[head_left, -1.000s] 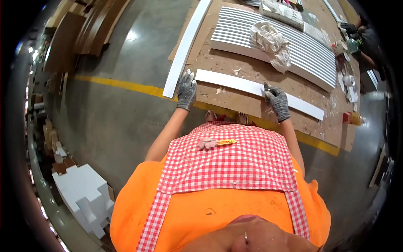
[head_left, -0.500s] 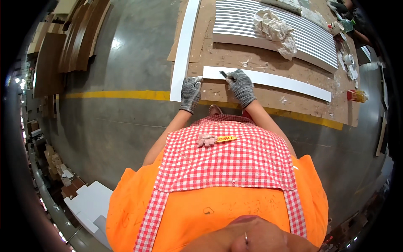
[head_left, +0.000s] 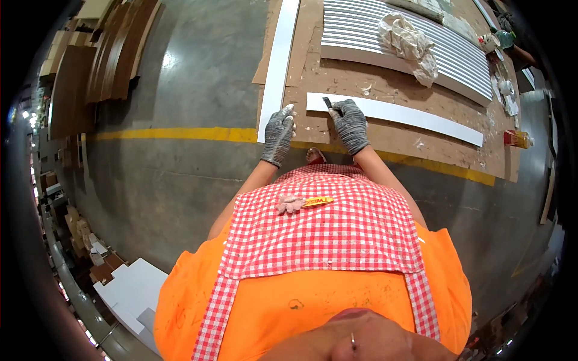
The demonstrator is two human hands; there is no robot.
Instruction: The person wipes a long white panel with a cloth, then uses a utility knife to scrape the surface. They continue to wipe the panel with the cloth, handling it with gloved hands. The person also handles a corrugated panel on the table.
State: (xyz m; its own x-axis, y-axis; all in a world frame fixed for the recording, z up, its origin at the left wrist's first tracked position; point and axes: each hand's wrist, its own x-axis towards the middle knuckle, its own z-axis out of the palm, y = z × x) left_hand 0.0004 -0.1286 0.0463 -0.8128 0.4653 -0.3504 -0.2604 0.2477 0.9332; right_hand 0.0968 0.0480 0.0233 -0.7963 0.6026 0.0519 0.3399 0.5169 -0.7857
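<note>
The right hand (head_left: pixel 350 123) is pinching a small dark tool (head_left: pixel 327 103) near the left end of the short white strip (head_left: pixel 415 118), lying upper right of centre; tool work is seemingly occurring there, calling next for steadiness. Beside the longer strip (head_left: pixel 278 72), I'm not discerning whether the left hand's (head_left: pixel 278 135) fingers are gripping; the tool's handle is hiding in the glove.

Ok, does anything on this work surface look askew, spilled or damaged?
Mildly: a crumpled pale cloth lies bunched on the evenly lined-up white strips, and the brown work surface is marked with pale smears and specks, possibly old residue. The single white strip by the right hand shows no visible damage.
</note>
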